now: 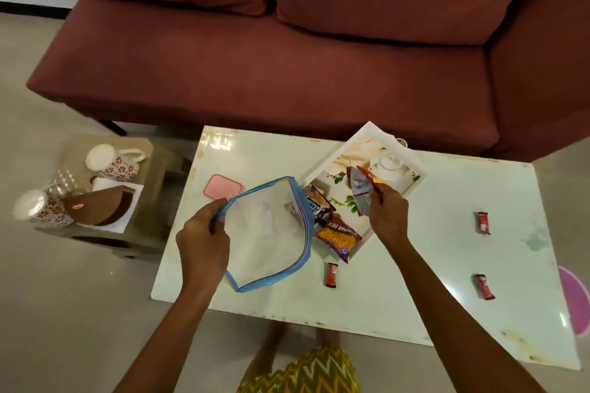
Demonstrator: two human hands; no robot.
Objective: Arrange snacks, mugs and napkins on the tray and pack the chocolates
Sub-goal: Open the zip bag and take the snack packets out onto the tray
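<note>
My left hand (pixel 202 239) pinches the blue rim of a clear zip pouch (pixel 268 233) and holds it up over the white table (pixel 415 249). My right hand (pixel 388 212) grips a red and silver snack packet (pixel 360 190) above the white tray (pixel 415 183), which has a printed teapot picture. Two snack packets lie in the tray: a dark one (pixel 319 202) and an orange and purple one (pixel 340 236). Three red chocolate bars lie on the table: one (pixel 331 274) near the pouch, two on the right (pixel 483 223) (pixel 484 286).
A pink lid (pixel 222 187) lies on the table's left part. A low side table (pixel 153 201) at the left carries two floral mugs (pixel 111 161) (pixel 35 209) and a brown napkin holder (pixel 102 206). A maroon sofa (pixel 287 57) stands behind. A pink round thing (pixel 574 300) shows at the right edge.
</note>
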